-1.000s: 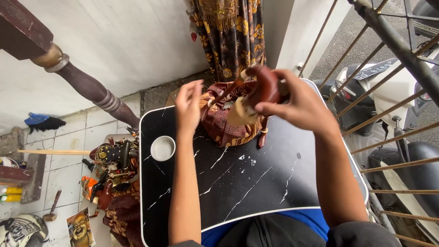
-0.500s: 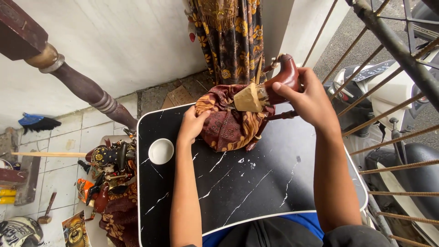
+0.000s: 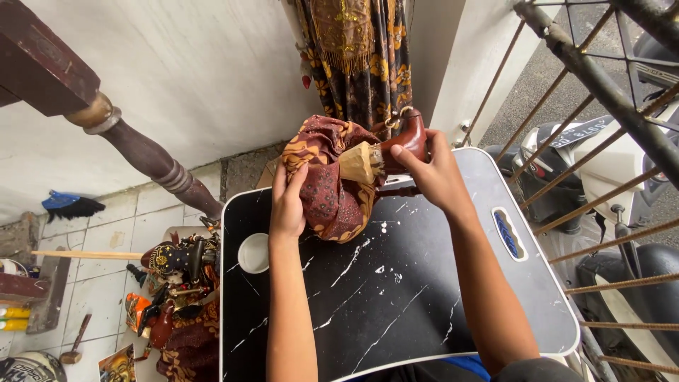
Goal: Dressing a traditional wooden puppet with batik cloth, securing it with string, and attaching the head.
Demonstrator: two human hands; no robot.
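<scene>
— Brown batik cloth puppet [image 3: 332, 184] was where?
— Above the black marble-patterned table [image 3: 396, 297]; left hand [image 3: 288, 205] fingers closed on its skirt, right hand [image 3: 431, 173] gripped its glossy reddish wooden body [image 3: 409, 138].

Two bare forearms, uncovered from elbow to wrist. Left hand [image 3: 288, 205] and right hand [image 3: 435, 173] ungloved; no rings, watch or bracelets visible. Fingernails short and plain. Dark grey sleeve edge [image 3: 541, 369] at the right upper arm. Strip of blue garment [image 3: 467, 364] at lower frame edge, between the arms.
</scene>
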